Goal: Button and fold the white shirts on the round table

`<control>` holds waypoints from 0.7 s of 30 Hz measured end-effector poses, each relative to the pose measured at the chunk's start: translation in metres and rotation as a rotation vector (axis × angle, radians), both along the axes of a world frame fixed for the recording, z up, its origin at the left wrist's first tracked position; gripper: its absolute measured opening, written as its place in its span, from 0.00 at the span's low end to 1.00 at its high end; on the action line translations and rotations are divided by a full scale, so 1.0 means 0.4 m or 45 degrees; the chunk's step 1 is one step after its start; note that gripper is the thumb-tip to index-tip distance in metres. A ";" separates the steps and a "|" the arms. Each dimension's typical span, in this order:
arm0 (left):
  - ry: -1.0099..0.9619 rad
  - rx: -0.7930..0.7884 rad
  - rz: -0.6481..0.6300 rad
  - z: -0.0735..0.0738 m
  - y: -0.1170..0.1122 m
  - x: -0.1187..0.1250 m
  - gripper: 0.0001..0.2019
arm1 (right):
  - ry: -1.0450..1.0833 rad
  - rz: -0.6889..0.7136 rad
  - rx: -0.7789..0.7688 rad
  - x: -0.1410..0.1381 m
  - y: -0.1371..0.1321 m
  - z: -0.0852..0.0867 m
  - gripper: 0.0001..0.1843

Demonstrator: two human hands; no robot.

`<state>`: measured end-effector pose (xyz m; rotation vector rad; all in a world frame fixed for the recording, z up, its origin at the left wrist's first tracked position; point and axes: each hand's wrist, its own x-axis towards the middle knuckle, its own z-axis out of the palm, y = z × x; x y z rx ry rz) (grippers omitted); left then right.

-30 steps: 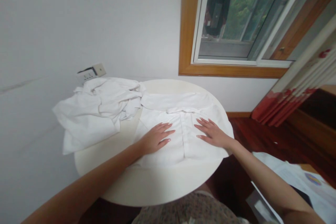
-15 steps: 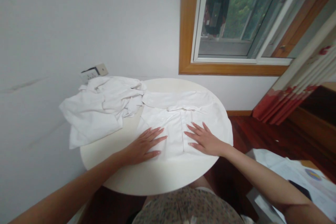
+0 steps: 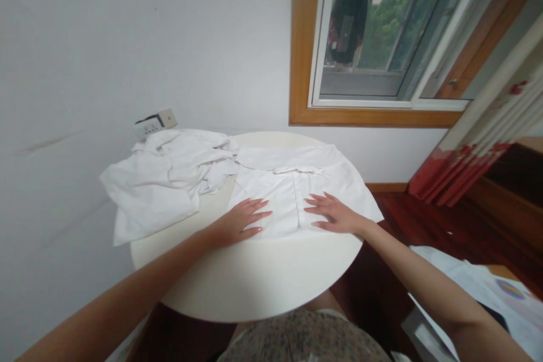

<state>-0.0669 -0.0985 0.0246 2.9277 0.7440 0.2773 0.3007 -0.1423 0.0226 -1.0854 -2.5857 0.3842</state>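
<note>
A white garment, shirt-like with a vertical seam [image 3: 280, 206], lies spread on the round cream table [image 3: 263, 283]. Small wrinkles run across it, and a strip of cloth is gathered near its far part. On the left of the seam, my left hand [image 3: 241, 222] rests palm down with fingers spread. My right hand [image 3: 336, 215] lies flat on the other side, fingertips close to the seam. Neither hand grips the cloth. At the garment's right, the cloth reaches the table's rim.
A crumpled pile of white cloth [image 3: 169, 172] covers the table's far left and hangs over its edge. Behind it is a wall socket [image 3: 150, 126]. A window frame [image 3: 301, 68] and a red-and-cream curtain [image 3: 470, 158] stand beyond. Papers [image 3: 479, 283] lie at lower right.
Both hands have slid slightly away from me over the garment. Its near edge now lies farther from the table's front rim. The cloth pile has stayed in place.
</note>
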 end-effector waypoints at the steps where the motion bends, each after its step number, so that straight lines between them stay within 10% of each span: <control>1: 0.006 -0.006 0.020 0.002 -0.018 -0.003 0.24 | 0.018 0.023 -0.016 0.004 -0.014 0.003 0.26; 11: 0.073 0.047 0.030 0.031 -0.113 -0.057 0.28 | 0.073 0.021 0.000 0.057 -0.127 0.019 0.25; 21: 0.204 0.331 0.189 -0.022 -0.122 0.006 0.21 | 0.005 -0.219 0.193 0.058 -0.130 -0.023 0.25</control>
